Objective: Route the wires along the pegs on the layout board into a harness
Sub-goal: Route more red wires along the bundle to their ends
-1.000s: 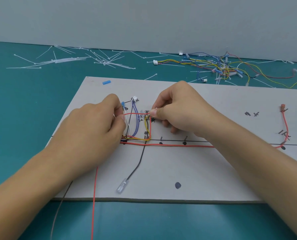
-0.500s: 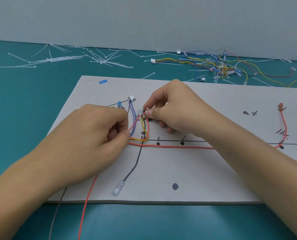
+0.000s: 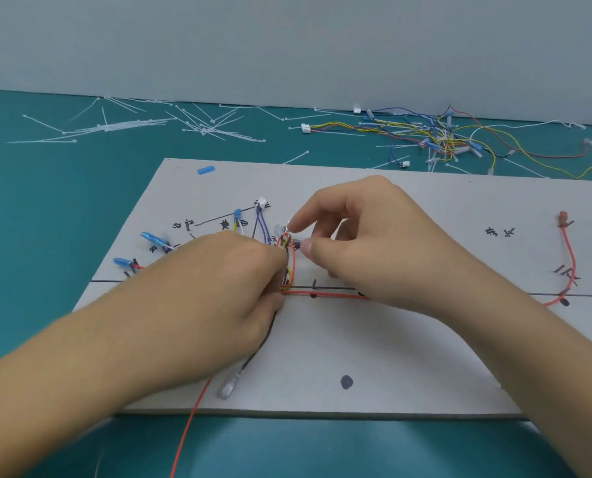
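Left hand grips the wires at the junction mid-board, fingers curled round them. Right hand hovers at the top of the red loop, thumb and forefinger narrowly parted, holding nothing visible. Judged partway: left branches are laid and the red wire follows the drawn line rightward, but a red tail hangs off the near edge and no ties bind the bundle.

We see a teal worktop running back to a plain pale grey wall. Across its far left, near the wall, we find loose white cable ties scattered and crossing one another. A few single ties lie further right, apart from that heap.
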